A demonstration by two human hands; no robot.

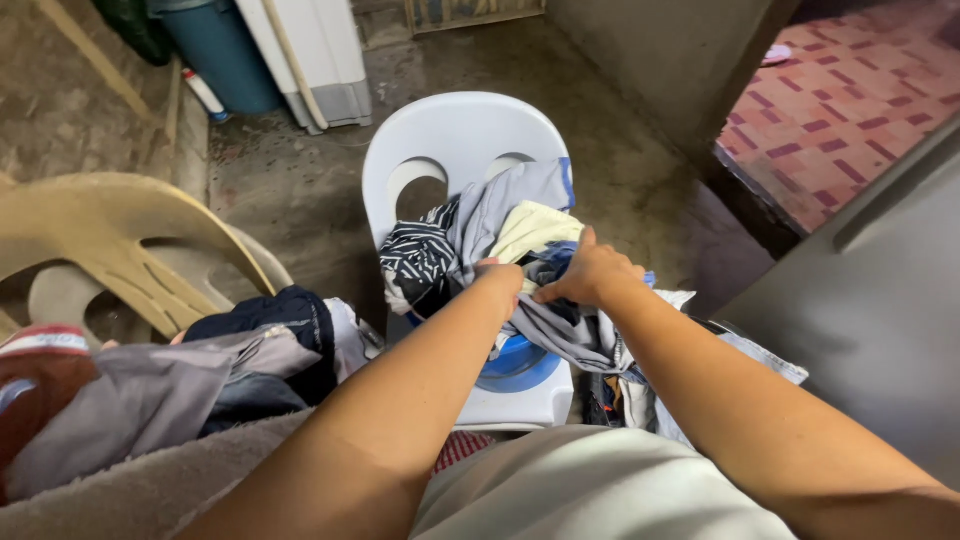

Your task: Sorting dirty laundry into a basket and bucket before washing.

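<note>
Both hands work in a heap of laundry piled on a white moulded plastic chair (pixel 450 135) with two rounded cut-outs in its backrest. The left hand (pixel 497 277) is curled into a fist, its fingers closed on a fold of the soft grey cloth garment (pixel 560 335) that trails down over the front of the seat. The right hand (pixel 590 272) sits just beside it, nearly touching, with the thumb raised and the fingers bent down and pinching the same grey cloth; the fingertips themselves are hidden in the fabric.

Just beyond the left fingers lies a black-and-white striped cloth (pixel 415 262), bunched at the near-left of the heap. Above both hands, between the fingers and the backrest, a pale yellow cloth (pixel 530 228) rests on a light grey-blue garment with a blue edge (pixel 520 190) draped against the backrest. Below the knuckles, under the hanging grey cloth, a blue and white round plastic object (pixel 520 365) shows on the seat.

Well to the left of the left forearm, another pile of clothes lies on a beige surface: a dark navy garment (pixel 285 315) and a grey folded cloth (pixel 150 400). Behind it stands a dusty tan plastic chair (pixel 110 235). Far beyond the fingers, against the wall, stands a teal plastic bin (pixel 225 50). The floor (pixel 300 190) is bare, stained concrete.
</note>
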